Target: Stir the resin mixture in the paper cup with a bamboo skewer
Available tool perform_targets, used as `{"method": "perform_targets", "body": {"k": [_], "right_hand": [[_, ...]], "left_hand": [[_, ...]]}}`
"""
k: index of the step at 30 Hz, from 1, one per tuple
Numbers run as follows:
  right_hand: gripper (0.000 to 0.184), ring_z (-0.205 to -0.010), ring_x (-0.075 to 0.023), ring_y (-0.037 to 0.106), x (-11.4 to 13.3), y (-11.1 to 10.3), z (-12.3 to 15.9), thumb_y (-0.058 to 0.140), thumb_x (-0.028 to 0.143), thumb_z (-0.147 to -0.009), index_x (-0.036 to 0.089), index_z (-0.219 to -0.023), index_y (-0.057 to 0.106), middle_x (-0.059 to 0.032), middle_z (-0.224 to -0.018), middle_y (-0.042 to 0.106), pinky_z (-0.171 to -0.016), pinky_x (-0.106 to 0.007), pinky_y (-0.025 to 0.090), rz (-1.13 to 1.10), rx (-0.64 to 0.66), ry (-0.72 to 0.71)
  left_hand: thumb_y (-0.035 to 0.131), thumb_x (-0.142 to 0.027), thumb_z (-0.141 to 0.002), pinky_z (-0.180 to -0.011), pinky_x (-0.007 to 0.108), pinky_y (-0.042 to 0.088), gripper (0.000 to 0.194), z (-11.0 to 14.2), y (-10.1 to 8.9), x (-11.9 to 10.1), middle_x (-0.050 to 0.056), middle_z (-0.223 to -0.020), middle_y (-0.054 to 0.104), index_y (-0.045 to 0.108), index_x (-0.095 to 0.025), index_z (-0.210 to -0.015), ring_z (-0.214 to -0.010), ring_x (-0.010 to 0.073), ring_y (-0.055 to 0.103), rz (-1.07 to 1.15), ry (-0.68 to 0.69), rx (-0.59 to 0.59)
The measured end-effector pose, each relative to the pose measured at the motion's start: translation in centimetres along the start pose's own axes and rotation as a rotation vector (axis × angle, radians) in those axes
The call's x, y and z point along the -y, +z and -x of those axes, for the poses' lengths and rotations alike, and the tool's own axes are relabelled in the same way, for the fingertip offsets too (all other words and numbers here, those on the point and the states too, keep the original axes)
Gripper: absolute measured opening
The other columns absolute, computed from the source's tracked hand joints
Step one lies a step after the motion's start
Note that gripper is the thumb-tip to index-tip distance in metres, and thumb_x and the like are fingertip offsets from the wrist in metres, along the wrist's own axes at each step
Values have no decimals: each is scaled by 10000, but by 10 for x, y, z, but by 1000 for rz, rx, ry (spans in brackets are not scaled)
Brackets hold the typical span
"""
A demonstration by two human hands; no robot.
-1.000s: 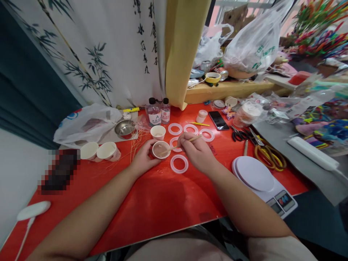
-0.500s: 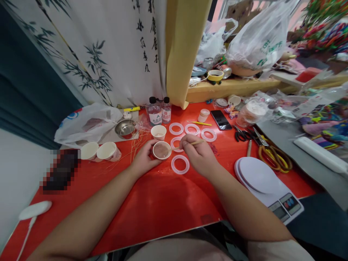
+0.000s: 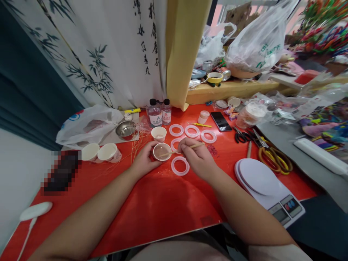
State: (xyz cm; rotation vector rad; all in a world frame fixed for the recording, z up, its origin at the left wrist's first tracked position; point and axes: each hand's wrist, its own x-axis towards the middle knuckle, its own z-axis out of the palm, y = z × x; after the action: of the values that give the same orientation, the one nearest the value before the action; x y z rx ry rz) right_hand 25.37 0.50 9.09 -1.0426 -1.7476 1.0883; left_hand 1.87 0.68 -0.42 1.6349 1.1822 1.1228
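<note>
My left hand [image 3: 146, 158] is wrapped round the side of a paper cup [image 3: 155, 157] that holds a pinkish-brown liquid [image 3: 160, 149]. Between the pinched fingers of my right hand [image 3: 196, 156] is a thin wooden stick [image 3: 196, 145], whose lower end dips into the liquid. Several translucent ring molds lie around my right hand: one ring mold [image 3: 174, 172] is just in front of it, others [image 3: 176, 125] are beyond it, and one is partly covered by my fingers. Another paper cup [image 3: 158, 138] stands right behind the held one.
Bottles labelled A [image 3: 155, 119] and B [image 3: 166, 117] stand at the back. A metal bowl [image 3: 125, 136] and two paper cups [image 3: 108, 154] are left. On the right are a kitchen scale [image 3: 258, 177], scissors [image 3: 272, 159] and a phone [image 3: 220, 121].
The stick's lower end has moved left, from near the cup's right rim to farther across the liquid. My left hand still holds the cup in about the same place.
</note>
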Motion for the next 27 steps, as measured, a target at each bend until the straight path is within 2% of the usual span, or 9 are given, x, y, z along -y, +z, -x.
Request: {"method": "perform_targets", "body": {"k": [6, 12, 17, 27], "right_hand": [[199, -718, -169, 526, -4, -2, -1, 474, 227, -1005, 223, -853, 602, 2, -765, 573, -682, -312, 397, 50, -69, -53], [203, -710, -160, 542, -4, -5, 2, 471, 193, -989, 219, -826, 590, 2, -765, 588, -685, -299, 418, 18, -13, -65], [198, -684, -147, 522, -3, -4, 5, 475, 172, -987, 215, -829, 585, 13, -753, 567, -654, -288, 404, 17, 34, -74], [190, -689, -149, 520, -4, -2, 6, 481, 194, -999, 217, -840, 582, 14, -758, 560, -659, -292, 404, 39, 2, -68]], "left_hand": [[891, -274, -753, -1088, 486, 556, 654, 0, -1, 2, 113, -1450, 668, 597, -264, -1338, -1297, 314, 678, -19, 45, -1], [898, -307, -764, -1053, 472, 573, 648, -1, -1, 3, 117, -1405, 689, 589, -257, -1332, -1227, 298, 710, -7, 15, 15], [911, -327, -752, -1072, 486, 557, 669, 0, -1, 6, 131, -1404, 681, 581, -249, -1329, -1254, 309, 694, 1, 15, 6], [892, -298, -762, -1042, 457, 560, 644, 0, 0, 4, 115, -1400, 688, 598, -263, -1335, -1226, 298, 702, -45, 32, -3]]}}
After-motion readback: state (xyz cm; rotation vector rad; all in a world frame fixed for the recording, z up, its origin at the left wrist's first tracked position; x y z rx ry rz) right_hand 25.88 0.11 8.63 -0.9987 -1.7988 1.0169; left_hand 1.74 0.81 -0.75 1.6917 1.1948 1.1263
